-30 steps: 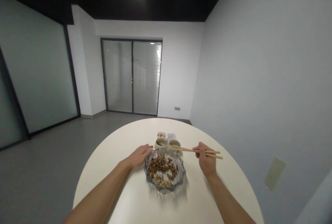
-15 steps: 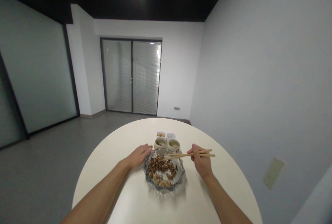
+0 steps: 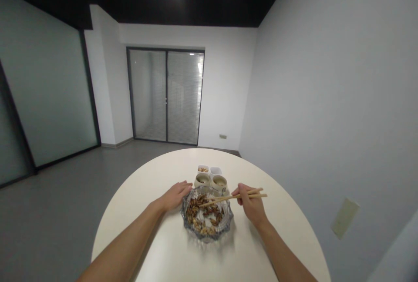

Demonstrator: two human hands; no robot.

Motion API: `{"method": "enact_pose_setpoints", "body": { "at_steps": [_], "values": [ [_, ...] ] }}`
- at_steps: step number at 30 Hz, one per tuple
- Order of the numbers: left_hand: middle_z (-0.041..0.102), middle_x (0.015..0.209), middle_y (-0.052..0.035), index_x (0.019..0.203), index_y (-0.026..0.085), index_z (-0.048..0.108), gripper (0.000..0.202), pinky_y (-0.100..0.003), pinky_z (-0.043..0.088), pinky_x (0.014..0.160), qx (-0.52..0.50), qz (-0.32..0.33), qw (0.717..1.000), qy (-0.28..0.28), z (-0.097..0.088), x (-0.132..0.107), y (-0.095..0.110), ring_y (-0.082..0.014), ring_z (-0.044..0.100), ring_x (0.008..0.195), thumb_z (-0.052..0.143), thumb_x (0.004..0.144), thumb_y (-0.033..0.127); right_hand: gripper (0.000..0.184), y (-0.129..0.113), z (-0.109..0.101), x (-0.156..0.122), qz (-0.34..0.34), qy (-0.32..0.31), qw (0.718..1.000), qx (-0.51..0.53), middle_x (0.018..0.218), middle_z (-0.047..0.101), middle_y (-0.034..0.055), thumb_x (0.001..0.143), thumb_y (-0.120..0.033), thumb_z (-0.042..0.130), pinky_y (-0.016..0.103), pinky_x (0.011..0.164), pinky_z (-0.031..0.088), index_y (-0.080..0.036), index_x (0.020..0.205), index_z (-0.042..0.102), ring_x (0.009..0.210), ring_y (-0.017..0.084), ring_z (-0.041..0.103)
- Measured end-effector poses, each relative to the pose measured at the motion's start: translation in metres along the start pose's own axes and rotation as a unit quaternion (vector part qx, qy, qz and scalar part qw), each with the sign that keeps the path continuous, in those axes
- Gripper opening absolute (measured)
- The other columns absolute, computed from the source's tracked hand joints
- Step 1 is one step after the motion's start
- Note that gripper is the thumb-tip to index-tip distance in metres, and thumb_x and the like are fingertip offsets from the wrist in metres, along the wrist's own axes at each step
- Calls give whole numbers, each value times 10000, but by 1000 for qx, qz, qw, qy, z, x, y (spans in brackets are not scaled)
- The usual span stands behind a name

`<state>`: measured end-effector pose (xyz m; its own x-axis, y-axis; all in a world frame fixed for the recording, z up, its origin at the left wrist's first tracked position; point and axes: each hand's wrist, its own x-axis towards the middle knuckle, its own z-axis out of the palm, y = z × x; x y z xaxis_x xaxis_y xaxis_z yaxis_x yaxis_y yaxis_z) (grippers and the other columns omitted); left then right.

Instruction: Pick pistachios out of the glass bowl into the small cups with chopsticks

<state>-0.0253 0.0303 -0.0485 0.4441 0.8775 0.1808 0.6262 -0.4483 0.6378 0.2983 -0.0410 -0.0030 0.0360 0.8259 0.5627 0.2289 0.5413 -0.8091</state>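
Observation:
A scalloped clear glass bowl [image 3: 225,224] stands on the table in front of me, holding many small dark brown, elongated pieces [image 3: 193,210] and some paler tan ones [image 3: 207,230] at its near side. My left hand [image 3: 176,195] lies at the bowl's upper left rim with its fingers stretched out, seemingly touching the glass. In my right hand [image 3: 250,201], to the right of the bowl, is a pair of wooden chopsticks [image 3: 228,197]. Their tips reach down among the brown pieces; whether they pinch one is too small to tell.
Just behind the bowl stand two beige cups [image 3: 202,179]. Beyond them are a small white dish [image 3: 203,169] with tan pieces and another white dish [image 3: 216,171]. Everything rests on a round cream table [image 3: 173,251]. A white wall [image 3: 326,99] rises at the right.
My right hand has shifted slightly left, and the chopstick tips have moved lower into the brown pieces. My left hand and the bowl have stayed in place.

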Motion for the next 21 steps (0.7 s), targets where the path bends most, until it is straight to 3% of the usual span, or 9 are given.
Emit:
{"method": "enact_pose_setpoints", "body": {
  "at_steps": [11, 21],
  "values": [
    [582, 1587, -83, 1477, 219, 651, 808, -509, 237, 1315, -2, -9, 1000, 2, 1, 0, -2, -355, 414, 1543, 264, 1025, 766, 704, 2, -4, 0, -15, 41, 999, -23, 426, 526, 14, 943, -766, 572, 234, 387, 347, -166, 628, 764, 400, 124, 450],
    [624, 1547, -80, 1446, 215, 675, 728, -522, 276, 1296, 3, 13, 1000, 14, 2, 1, -4, -345, 474, 1496, 294, 1057, 698, 630, -2, -2, -3, -43, 5, 998, -37, 429, 531, 9, 988, -654, 588, 230, 368, 330, -167, 640, 782, 389, 118, 435]
  ]
}}
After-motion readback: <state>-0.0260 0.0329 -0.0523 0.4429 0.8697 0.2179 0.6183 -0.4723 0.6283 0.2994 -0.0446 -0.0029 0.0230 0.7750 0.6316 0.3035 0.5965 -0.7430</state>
